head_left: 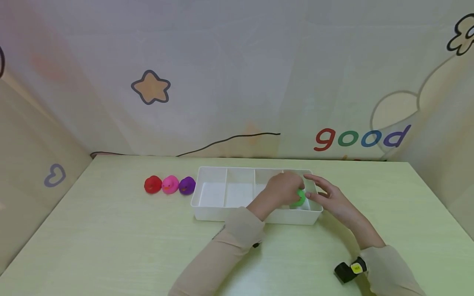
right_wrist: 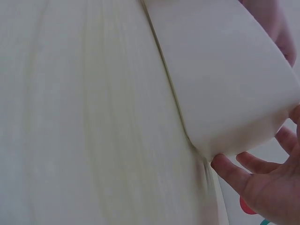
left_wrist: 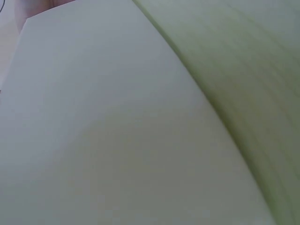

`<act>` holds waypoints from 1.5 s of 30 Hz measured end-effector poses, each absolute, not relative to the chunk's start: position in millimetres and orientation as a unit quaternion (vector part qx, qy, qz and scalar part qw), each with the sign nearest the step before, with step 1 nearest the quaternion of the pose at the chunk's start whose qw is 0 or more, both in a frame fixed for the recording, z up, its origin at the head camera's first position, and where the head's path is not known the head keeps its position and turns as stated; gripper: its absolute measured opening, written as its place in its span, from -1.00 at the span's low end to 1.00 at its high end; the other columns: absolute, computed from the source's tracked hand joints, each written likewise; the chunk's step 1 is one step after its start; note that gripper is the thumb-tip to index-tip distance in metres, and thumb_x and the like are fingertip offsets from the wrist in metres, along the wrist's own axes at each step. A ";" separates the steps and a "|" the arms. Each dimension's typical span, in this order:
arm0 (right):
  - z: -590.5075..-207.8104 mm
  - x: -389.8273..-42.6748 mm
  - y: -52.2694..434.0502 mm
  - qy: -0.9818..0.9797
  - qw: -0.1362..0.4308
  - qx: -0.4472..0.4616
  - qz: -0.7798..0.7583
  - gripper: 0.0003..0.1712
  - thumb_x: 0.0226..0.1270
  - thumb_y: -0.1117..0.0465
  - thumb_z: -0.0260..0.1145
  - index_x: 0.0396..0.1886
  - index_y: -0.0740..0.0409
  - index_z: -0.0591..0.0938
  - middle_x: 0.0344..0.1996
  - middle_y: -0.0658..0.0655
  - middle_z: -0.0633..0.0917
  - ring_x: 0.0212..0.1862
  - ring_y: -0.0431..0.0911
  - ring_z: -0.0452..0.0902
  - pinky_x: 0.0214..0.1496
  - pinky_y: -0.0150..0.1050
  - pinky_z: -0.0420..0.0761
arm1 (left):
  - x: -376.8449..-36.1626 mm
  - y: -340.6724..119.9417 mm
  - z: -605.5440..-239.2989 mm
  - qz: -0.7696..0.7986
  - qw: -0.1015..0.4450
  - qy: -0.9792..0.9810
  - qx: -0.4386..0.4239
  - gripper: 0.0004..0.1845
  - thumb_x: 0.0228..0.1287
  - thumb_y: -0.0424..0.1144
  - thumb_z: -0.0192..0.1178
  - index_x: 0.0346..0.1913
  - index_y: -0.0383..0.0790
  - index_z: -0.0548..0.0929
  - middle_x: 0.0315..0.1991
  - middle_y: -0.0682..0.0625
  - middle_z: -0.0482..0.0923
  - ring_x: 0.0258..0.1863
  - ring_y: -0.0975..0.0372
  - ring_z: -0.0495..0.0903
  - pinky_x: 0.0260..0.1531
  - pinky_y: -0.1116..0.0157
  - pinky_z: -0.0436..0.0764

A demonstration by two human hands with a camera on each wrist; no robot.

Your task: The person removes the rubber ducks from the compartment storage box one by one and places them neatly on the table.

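In the head view, my left hand [head_left: 285, 187] reaches into the right-end compartment of the white divided tray [head_left: 255, 216] and grips a green rubber duck [head_left: 299, 198], partly covered by the fingers. My right hand [head_left: 335, 203] is at the tray's right end, thumb and forefinger spread over the rim near the duck. The right wrist view shows the fingers of this hand [right_wrist: 276, 180] extended along the tray's end wall [right_wrist: 229, 70], fingertips right at it. Mostly the tray's side [left_wrist: 117, 117] fills the left wrist view.
Left of the tray, a red duck [head_left: 153, 185], a pink duck [head_left: 170, 185] and a purple duck [head_left: 187, 186] stand in a row, the purple one right beside the tray. A printed cloth [head_left: 222, 82] hangs behind the pale table [head_left: 122, 238].
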State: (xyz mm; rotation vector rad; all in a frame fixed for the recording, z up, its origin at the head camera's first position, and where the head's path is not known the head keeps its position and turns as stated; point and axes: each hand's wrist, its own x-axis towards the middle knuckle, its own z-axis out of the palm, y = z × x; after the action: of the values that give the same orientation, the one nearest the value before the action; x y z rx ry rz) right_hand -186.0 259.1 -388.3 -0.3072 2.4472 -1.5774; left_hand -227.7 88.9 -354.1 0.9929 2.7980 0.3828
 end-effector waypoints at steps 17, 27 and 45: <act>-388.1 -185.0 258.8 0.830 0.110 -0.098 -0.537 -0.32 0.33 0.11 0.13 0.38 0.11 0.12 0.41 0.25 -0.08 0.33 0.41 -0.25 0.07 0.43 0.12 | -227.8 65.8 -331.5 0.218 0.055 0.905 0.361 -0.72 0.10 -0.27 0.26 -0.08 -0.16 0.67 -0.30 0.15 0.60 -0.43 0.36 0.41 -0.46 0.55 0.34; -386.8 -185.3 257.5 0.834 0.111 -0.093 -0.533 -0.32 0.33 0.09 0.13 0.38 0.09 0.13 0.42 0.24 -0.08 0.35 0.38 -0.27 0.06 0.44 0.11 | -229.8 48.1 -322.5 0.337 0.078 0.869 0.353 -0.67 0.05 -0.29 0.31 -0.06 -0.26 0.65 -0.19 0.04 0.65 -0.32 0.38 0.58 -0.37 0.58 0.46; -388.9 -187.8 259.4 0.832 0.106 -0.095 -0.536 -0.30 0.31 0.10 0.15 0.38 0.12 0.12 0.42 0.24 -0.10 0.36 0.35 -0.27 0.12 0.39 0.10 | -232.3 -18.0 -308.9 0.396 0.041 0.857 0.326 -0.66 0.02 -0.32 0.31 -0.07 -0.28 0.64 -0.11 -0.03 0.63 -0.27 0.29 0.61 -0.34 0.48 0.52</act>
State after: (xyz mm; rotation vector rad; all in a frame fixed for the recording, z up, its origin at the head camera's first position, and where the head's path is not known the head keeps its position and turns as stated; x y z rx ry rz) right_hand -187.8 259.4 -388.9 -0.2806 2.4502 -1.5800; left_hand -232.3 -18.0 -308.9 0.9989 2.6257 1.2127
